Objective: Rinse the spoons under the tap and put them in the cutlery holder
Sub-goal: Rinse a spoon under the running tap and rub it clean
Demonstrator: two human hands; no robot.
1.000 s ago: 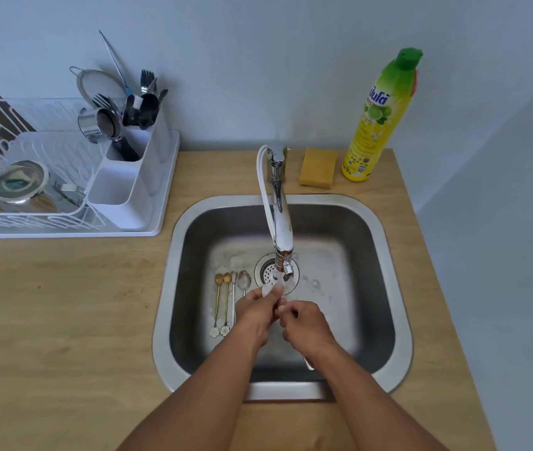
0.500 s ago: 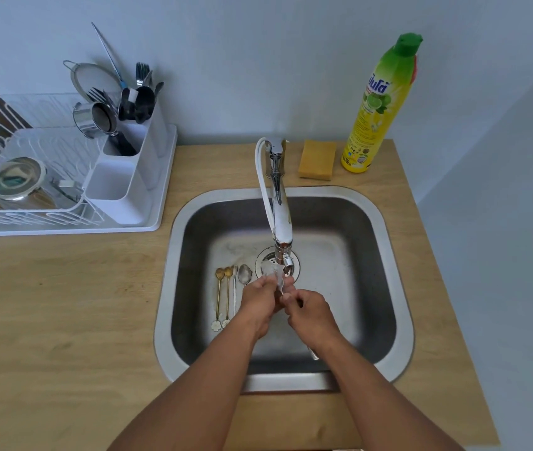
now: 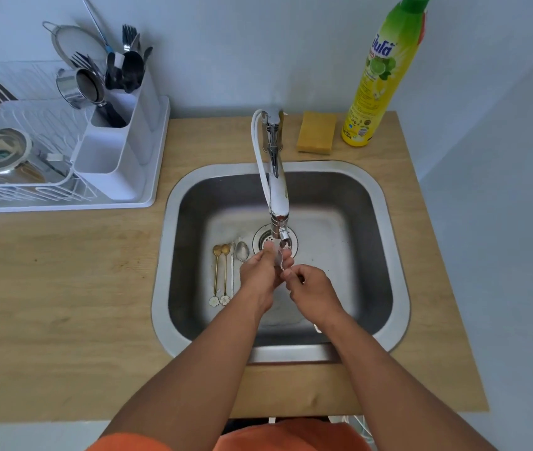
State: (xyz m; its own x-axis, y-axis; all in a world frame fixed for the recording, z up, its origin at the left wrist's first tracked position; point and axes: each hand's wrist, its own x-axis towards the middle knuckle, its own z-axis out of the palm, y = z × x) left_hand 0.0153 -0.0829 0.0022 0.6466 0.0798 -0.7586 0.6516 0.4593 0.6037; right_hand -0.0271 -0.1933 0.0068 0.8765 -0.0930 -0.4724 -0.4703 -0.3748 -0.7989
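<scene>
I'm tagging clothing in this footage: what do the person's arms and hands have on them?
Nothing. The left hand and right hand are bare: no gloves, rings, watch or bracelets show. Both forearms are uncovered up to the frame's bottom edge, with no sleeves visible. Only an orange garment shows at the bottom, below the arms.

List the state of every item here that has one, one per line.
tap: spout over the drain
held spoon: under the spout
left hand: rubbing the spoon bowl
right hand: gripping the spoon handle
sink spoons: lying flat, unrinsed
cutlery holder: front compartment empty
soap bottle: upright, capped
</scene>
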